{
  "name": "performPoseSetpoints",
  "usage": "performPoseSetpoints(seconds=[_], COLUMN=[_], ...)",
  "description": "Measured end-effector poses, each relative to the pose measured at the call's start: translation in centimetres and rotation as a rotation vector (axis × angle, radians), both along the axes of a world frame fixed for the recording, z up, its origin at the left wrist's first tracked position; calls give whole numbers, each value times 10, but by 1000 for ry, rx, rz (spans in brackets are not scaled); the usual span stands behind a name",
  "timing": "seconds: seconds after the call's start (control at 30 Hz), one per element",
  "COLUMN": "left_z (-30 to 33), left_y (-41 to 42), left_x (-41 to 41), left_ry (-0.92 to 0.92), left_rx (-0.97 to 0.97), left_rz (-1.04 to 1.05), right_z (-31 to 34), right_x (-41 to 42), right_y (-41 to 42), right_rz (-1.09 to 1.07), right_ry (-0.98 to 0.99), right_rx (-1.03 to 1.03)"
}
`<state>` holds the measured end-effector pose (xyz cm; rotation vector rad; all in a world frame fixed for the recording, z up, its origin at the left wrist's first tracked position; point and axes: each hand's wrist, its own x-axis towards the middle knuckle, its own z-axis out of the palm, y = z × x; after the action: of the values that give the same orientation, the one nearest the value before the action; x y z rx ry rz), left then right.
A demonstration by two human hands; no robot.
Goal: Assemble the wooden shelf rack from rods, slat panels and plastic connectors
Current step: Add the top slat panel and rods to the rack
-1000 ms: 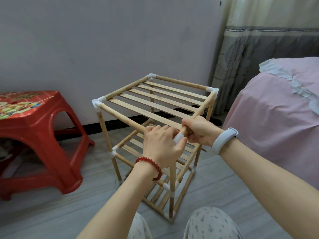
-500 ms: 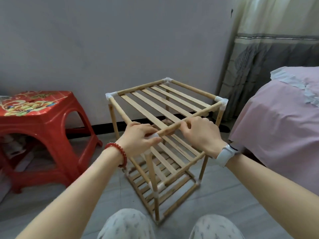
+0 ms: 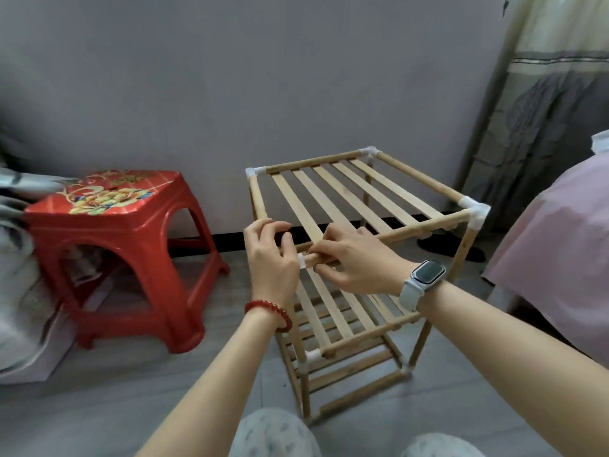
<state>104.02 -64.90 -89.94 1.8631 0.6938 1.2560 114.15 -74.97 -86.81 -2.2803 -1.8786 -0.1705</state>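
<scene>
Both hands grip one connector (image 3: 301, 260) — near corner.

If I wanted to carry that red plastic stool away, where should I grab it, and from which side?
Probably by the seat rim of the red stool, from its open front or right side: arched openings under the rim leave room for fingers to hook beneath the flat top. Its left side sits close against the pale bundle, so reaching from there looks awkward. The splayed legs seem less handy for lifting.
</scene>
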Motion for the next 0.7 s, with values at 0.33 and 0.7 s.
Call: performPoseSetpoints(seconds=[0.33, 0.7], left_z=[-25, -28], left_y=[-22, -17], left_x=[14, 23], left_ry=[-208, -256], left_rx=[-255, -209], left_rz=[85, 61], right_z=[-2, -1], right_x=[5, 5], right_y=[-6, -6], right_rz=[-18, -67], right_ry=[42, 110], right_rx=[33, 68])
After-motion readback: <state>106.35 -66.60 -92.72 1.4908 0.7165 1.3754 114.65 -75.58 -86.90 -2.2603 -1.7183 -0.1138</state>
